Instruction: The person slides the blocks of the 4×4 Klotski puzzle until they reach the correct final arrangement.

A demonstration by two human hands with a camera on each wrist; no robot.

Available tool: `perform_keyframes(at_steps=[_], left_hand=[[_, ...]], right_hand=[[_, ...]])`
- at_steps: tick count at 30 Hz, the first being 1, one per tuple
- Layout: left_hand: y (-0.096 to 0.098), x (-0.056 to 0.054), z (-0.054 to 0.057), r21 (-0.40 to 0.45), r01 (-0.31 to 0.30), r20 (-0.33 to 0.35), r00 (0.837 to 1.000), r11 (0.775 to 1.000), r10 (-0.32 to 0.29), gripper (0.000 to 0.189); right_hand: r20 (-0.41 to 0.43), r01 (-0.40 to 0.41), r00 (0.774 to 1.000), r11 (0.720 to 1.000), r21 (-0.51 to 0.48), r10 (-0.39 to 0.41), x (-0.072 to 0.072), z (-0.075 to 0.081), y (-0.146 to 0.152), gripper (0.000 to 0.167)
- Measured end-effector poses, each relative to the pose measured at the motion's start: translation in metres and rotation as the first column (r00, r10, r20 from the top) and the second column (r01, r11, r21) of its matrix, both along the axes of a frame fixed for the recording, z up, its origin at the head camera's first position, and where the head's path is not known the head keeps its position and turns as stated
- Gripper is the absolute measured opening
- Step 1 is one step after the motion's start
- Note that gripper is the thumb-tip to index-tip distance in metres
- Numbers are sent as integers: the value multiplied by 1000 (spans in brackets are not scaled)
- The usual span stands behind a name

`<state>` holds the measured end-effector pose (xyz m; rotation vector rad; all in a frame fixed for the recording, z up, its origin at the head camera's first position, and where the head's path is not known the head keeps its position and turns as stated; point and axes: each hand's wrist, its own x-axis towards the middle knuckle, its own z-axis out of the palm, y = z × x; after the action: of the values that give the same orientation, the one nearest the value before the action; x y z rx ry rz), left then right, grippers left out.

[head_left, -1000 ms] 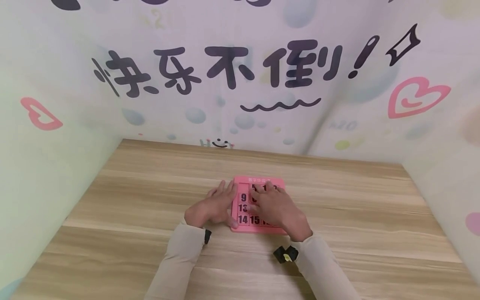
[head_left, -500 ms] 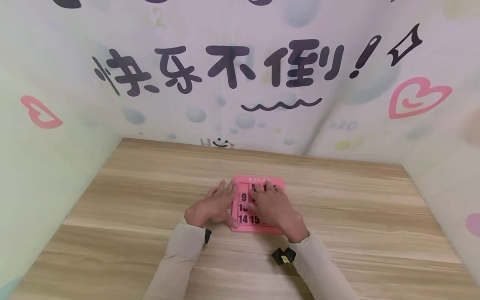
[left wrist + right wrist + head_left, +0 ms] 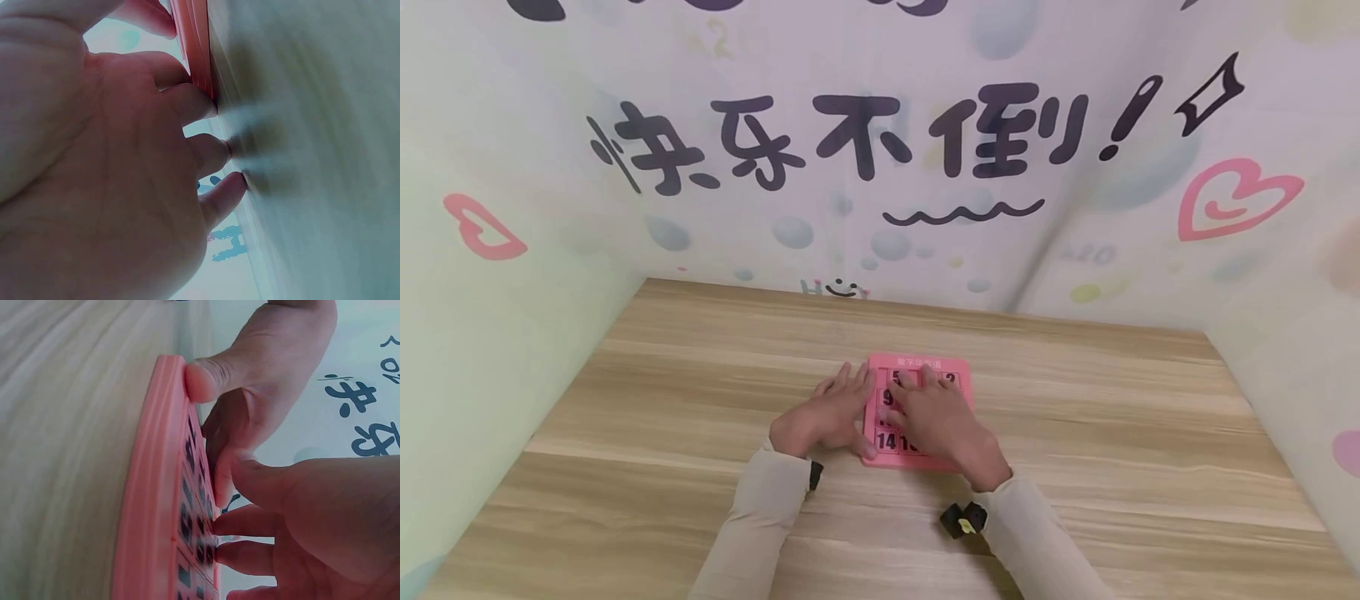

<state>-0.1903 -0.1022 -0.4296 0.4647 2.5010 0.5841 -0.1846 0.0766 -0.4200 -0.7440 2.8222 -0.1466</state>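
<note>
A pink number slide puzzle lies flat on the wooden table, with black numbers on its square tiles. My left hand steadies its left side, the thumb on the near left corner and the fingers spread along the edge. In the left wrist view, several fingertips of that hand reach down to the table beside the frame. My right hand is over the tiles, fingertips touching the upper rows and covering many numbers. The 5 tile sits in the top row, near the left corner. The 14 tile shows at the bottom left.
The wood-grain table extends around the puzzle on all sides. A white printed backdrop with large black characters rises behind it, with pale walls at both sides. Black wrist devices sit by the sleeves.
My right hand has shifted slightly left over the puzzle. The 5 tile has slid left toward the top left corner, where a gap was. My left hand stays in place.
</note>
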Motion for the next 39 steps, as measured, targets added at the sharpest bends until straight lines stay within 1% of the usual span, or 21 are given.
perform_keyframes(at_steps=[3, 9, 17, 22, 26, 30, 34, 39], left_hand=[[0, 0, 0, 1, 1, -3, 1000, 1000, -1, 115], [1, 0, 0, 8, -8, 11, 1000, 1000, 8, 113], [1, 1, 1, -3, -5, 7, 1000, 1000, 5, 114], [0, 1, 0, 3, -7, 2, 1000, 1000, 7, 115], [1, 3, -1, 8, -13, -4, 1000, 1000, 13, 118], [1, 3, -1, 17, -24, 4, 1000, 1000, 23, 119], [1, 2, -1, 32, -33, 14, 999, 999, 33, 119], [2, 1, -1, 44, -44, 24, 999, 998, 43, 119]], right_hand=[[-14, -21, 1000, 1000, -5, 21, 0, -2, -1, 56], [17, -20, 1000, 1000, -24, 21, 2, -4, -5, 57], [24, -32, 999, 998, -46, 33, 2, -6, -6, 58], [46, -18, 999, 999, -35, 20, 0, 3, 1, 58], [49, 23, 999, 1000, -15, -23, -3, 11, 13, 52], [78, 59, 995, 998, 34, -62, -5, 19, 25, 50], [90, 52, 994, 995, 80, -59, -7, 23, 32, 51], [112, 48, 992, 993, 109, -60, -8, 24, 35, 49]])
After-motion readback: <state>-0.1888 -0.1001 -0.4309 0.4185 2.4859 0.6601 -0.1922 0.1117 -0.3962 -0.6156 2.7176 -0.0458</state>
